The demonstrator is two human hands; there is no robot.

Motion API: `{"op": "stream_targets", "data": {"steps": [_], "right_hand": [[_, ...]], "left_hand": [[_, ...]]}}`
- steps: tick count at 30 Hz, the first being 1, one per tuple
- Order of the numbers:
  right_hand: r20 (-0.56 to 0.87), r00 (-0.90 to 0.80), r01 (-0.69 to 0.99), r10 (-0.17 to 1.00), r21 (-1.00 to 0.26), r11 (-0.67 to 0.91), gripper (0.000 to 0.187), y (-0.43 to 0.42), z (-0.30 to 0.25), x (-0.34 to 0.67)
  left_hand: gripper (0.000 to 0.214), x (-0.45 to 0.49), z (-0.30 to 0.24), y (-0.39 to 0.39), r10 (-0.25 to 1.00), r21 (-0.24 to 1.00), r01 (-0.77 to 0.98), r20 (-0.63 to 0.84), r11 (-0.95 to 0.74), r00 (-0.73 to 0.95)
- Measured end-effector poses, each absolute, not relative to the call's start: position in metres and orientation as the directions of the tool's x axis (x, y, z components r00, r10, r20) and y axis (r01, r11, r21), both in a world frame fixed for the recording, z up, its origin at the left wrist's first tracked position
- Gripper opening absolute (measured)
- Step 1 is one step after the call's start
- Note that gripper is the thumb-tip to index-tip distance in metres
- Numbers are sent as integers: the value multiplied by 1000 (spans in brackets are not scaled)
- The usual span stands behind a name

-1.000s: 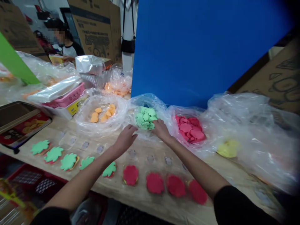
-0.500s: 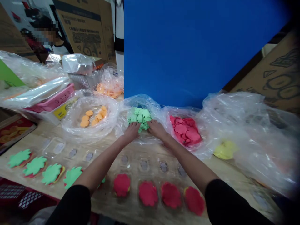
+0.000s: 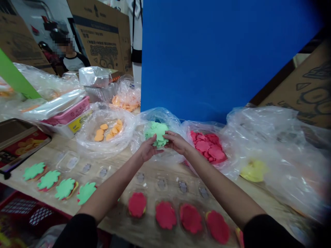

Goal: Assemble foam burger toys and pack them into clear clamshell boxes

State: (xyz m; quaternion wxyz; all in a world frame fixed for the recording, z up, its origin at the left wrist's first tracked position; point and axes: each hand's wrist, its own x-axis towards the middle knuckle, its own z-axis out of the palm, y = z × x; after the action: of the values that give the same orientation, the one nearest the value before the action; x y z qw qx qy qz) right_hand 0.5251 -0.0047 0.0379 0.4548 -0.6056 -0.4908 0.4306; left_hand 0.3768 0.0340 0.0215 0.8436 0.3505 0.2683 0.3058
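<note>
In the head view, my left hand and my right hand meet at the front of an open clear plastic bag of green leaf-shaped pieces. Their thumbs and fingers close around some of these thin, wavy-edged pieces from both sides; how many is hidden. Below my arms stands a row of clear plastic trays topped with red flower-shaped pieces. To the left, similar trays carry green leaf-shaped tops over red and yellow layers; my left forearm covers part of that row.
Bags of orange pieces and red pieces flank the green one. A yellow piece lies under plastic at right. A blue panel rises behind. At left are a pink basket and a dark tray. A person is beyond.
My hands have lifted slightly out of the green pile and turned inward, now with green pieces between them. The camera view has shifted a little to the left.
</note>
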Motion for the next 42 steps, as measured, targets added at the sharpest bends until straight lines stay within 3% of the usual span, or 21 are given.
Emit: {"op": "stream_targets", "data": {"steps": [2, 3, 7, 9, 12, 16, 18, 22, 24, 29, 34, 37, 39, 42], "right_hand": [[-118, 110, 94, 987, -987, -128, 35, -13, 42, 511], [-104, 120, 132, 987, -984, -120, 36, -17, 42, 504], [142, 150, 479, 978, -876, 53, 29, -30, 42, 475], [252, 91, 552, 963, -818, 161, 21, -37, 40, 460], [318, 43, 483, 947, -836, 259, 16, -51, 37, 437], [206, 130, 228, 970, -958, 173, 21, -73, 30, 415], [201, 130, 265, 971, -951, 161, 19, -85, 25, 408], [372, -46, 598, 927, -734, 323, 8, -113, 9, 394], [415, -172, 686, 894, -601, 411, 8, -129, 1, 386], [345, -373, 756, 861, -425, 498, 15, -162, -15, 370], [307, -423, 753, 853, -404, 519, 14, -177, -20, 366], [363, -343, 734, 866, -471, 489, 17, -177, -13, 368], [421, -175, 717, 890, -564, 408, 23, -172, -6, 372], [413, 35, 677, 910, -680, 283, 25, -160, 2, 379]], "left_hand": [[32, 366, 23, 24, 678, 700, -381, -199, 603, 708], [31, 359, 22, 19, 687, 692, -397, -196, 602, 700], [33, 327, 21, -6, 694, 721, -354, -240, 596, 679], [38, 309, 22, -19, 675, 747, -306, -250, 591, 694], [45, 279, 23, -36, 653, 776, -235, -281, 586, 703], [51, 236, 21, -55, 672, 781, -209, -330, 589, 663], [49, 214, 22, -62, 718, 776, -224, -376, 590, 586], [41, 179, 29, -73, 804, 791, -275, -406, 547, 434], [38, 169, 32, -79, 821, 795, -298, -389, 528, 418], [37, 163, 28, -90, 825, 784, -330, -375, 526, 424], [41, 171, 21, -97, 810, 763, -350, -368, 543, 456], [30, 178, 21, -100, 793, 726, -384, -369, 571, 484], [20, 184, 22, -104, 765, 692, -384, -391, 611, 512], [23, 197, 24, -111, 704, 650, -347, -431, 676, 565]]}}
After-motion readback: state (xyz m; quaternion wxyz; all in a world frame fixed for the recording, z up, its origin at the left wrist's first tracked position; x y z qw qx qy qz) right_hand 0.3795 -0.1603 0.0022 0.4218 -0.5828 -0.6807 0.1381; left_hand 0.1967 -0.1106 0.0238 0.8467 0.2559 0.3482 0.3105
